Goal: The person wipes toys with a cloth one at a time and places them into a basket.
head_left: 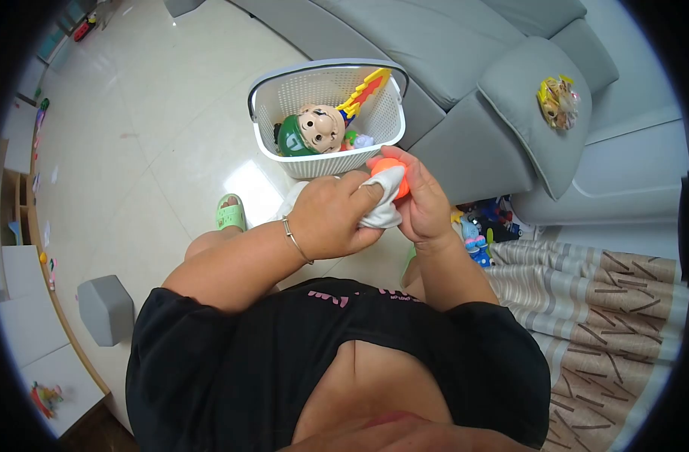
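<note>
White cloth (384, 213), limp and easily bunched, is pinched in the curled left hand (331, 217) and lies against a rounded orange toy (389, 163), just above the perforated basket's (307, 167) near rim. Wrapped around the toy's far side, the right hand (426, 205) grips it; it looks light, smooth and perhaps slippery, best cupped around its widest part.

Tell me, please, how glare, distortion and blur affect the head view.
Head view: glare whitens the floor near the basket; lens distortion bows the wooden edging at left, with black corners; the colourful toy at lower left looks soft, while the left hand and right hand look clearer.
</note>
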`<state>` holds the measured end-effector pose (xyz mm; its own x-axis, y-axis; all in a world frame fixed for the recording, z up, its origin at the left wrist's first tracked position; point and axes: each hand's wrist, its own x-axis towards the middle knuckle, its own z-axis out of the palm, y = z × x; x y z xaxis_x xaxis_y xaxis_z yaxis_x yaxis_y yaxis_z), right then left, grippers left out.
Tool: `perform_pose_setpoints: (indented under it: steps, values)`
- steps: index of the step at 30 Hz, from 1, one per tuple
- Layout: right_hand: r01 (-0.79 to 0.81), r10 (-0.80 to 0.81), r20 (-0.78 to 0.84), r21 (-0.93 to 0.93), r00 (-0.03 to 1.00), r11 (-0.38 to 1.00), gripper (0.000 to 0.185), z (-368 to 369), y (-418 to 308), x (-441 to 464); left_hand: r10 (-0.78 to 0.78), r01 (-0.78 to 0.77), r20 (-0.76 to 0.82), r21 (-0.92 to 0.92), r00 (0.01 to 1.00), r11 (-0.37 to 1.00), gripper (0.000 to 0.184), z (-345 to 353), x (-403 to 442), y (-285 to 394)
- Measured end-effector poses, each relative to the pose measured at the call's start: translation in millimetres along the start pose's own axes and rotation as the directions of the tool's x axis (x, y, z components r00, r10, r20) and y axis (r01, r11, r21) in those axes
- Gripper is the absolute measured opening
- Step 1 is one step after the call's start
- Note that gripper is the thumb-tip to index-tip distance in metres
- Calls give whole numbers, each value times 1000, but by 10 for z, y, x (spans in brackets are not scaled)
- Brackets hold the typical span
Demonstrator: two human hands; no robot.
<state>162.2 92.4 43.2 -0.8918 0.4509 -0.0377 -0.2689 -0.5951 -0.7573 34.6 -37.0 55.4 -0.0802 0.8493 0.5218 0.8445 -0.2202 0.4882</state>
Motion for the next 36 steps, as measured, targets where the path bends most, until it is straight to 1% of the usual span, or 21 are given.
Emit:
perform_pose_setpoints:
  steps: [1,2,4,5,7,8,10,11,13,14,16,17,19,20,22,26,28,32,34,35,36]
  values:
    - [18,-16,34,-64,999,998,49,-1,-8,-8,-10,10,-4,-8,1000,1000,51,-7,2,-3]
    - [19,-17,32,-64,999,998,49,-13,-19,-15,-9,9,-4,-9,1000,1000,51,-19,2,-4]
    - [88,-79,70,-138,994,987,51,-41,-49,-30,-101,102,81,-9,992,995,50,-38,-4,-3]
    - [88,-79,70,-140,994,986,51,-45,-48,-36,-100,101,79,-11,992,995,50,-40,-9,-7]
    - [139,-139,12,-79,990,987,54,-63,-42,-40,-125,130,71,-61,990,990,48,-39,-8,-13]
    - [140,-139,12,-80,990,987,54,-75,-42,-37,-124,128,70,-61,990,990,48,-27,-9,-10]
    - [145,-145,40,6,989,989,56,-106,-39,-23,-101,106,69,-79,993,991,48,7,-28,0]
    - [146,-146,39,7,988,989,56,-137,-36,-15,-100,106,71,-79,992,991,48,18,-40,1]
    - [93,-96,68,48,993,995,58,-185,-40,-3,-109,115,85,-69,990,991,50,36,-56,5]
    - [92,-96,68,49,993,995,58,-175,-47,-5,-109,115,85,-69,990,991,50,36,-58,6]
    - [70,-70,14,25,997,997,54,-108,-71,-6,-100,106,107,-54,989,993,51,33,-62,7]
    - [69,-69,15,25,997,997,54,-123,-48,-3,-101,107,107,-53,989,993,51,37,-62,10]
    - [134,-131,33,-99,991,986,55,-130,8,5,-108,112,74,-53,991,992,51,43,-63,17]
    - [133,-130,34,-99,991,986,55,-98,31,-15,-108,112,74,-52,991,992,51,36,-57,11]
    - [122,-134,-28,-270,991,955,54,71,39,-56,-118,123,80,-62,990,991,50,9,-36,-2]
    - [128,-139,-33,-229,990,965,58,-28,40,-3,-91,95,109,-31,990,995,49,12,-36,29]
    - [142,-156,-42,-230,987,963,61,-57,45,21,16,-20,146,24,989,1000,49,25,-51,83]
    - [94,-111,-87,-181,990,979,63,13,73,21,47,-55,167,47,985,997,49,51,-85,108]
    - [109,-137,-97,-253,986,961,65,30,86,28,12,-16,188,18,982,1000,51,37,-72,100]
    - [109,-138,-98,-251,986,962,65,33,82,26,13,-16,190,18,982,1000,51,33,-70,103]
    - [128,-166,-80,-352,983,927,66,36,76,22,-10,9,184,8,983,1000,52,30,-70,105]
